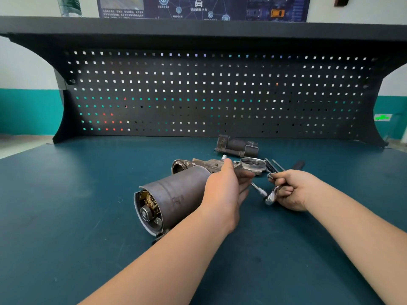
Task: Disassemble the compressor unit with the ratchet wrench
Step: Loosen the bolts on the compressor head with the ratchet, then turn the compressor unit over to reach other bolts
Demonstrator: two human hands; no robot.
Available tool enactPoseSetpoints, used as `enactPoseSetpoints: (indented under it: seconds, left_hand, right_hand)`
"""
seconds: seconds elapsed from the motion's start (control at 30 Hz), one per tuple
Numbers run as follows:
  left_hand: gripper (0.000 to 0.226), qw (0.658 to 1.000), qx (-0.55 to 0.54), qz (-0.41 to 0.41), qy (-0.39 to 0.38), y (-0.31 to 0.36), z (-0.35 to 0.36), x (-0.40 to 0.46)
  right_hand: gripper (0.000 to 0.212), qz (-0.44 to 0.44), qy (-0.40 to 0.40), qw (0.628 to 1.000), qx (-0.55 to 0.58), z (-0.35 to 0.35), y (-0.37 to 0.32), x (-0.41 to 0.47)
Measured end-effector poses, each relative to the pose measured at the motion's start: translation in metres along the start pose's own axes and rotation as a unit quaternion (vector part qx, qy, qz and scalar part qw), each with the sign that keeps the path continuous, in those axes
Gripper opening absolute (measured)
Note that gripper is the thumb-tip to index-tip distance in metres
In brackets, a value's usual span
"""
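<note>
Compressor unit (176, 199) lies on its side mid-bench on the teal bench top (66, 216), open end w/ bearing and brass parts facing the camera-left, dark cylindrical shell running back-right to a cast metal housing (207, 165). Left hand (226, 186) sits over the shell/housing joint, fingers curled round the far end, thumb up top by the housing. Ratchet wrench (267, 194) is just right of that hand: right hand (290, 190) grips it, fingers wrapped round the head and handle, and the extension bar (257, 188) points left toward the unit; tip hidden behind the left hand's fingers. Round alloy flange (252, 164) sits behind the hands, w/ thin rods (274, 165) and a black handle (297, 165) to its right. Separate dark part (236, 146) lies further back, near the black pegboard (198, 91).
</note>
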State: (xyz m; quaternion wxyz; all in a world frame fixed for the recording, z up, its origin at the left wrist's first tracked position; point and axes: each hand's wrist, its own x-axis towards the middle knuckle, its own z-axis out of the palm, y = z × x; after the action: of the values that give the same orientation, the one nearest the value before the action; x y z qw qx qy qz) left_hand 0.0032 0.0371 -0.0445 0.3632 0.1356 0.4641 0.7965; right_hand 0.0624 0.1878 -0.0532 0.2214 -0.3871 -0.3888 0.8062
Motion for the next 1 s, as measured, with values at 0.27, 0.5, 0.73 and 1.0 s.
enactPoseSetpoints:
  seconds: [0.27,0.5,0.73,1.0]
  left_hand:
    - [0.05,0.998,-0.014,0.064,-0.004,0.007,-0.002,0.002]
    - [0.041,0.946,0.197,0.243,0.084,0.02,-0.009,-0.006]
    - [0.063,0.579,0.747,0.268,0.188,0.029,-0.026,-0.006]
    - [0.076,0.458,0.842,0.186,0.217,0.025,-0.029,-0.001]
  right_hand:
    - [0.031,-0.091,0.035,0.982,0.163,-0.014,-0.01,0.025]
    - [0.023,-0.099,0.024,0.988,0.113,-0.012,-0.006,0.025]
    - [0.015,-0.084,0.13,0.981,-0.116,-0.014,-0.008,0.012]
    - [0.027,-0.13,0.188,0.904,-0.361,-0.02,-0.014,-0.005]
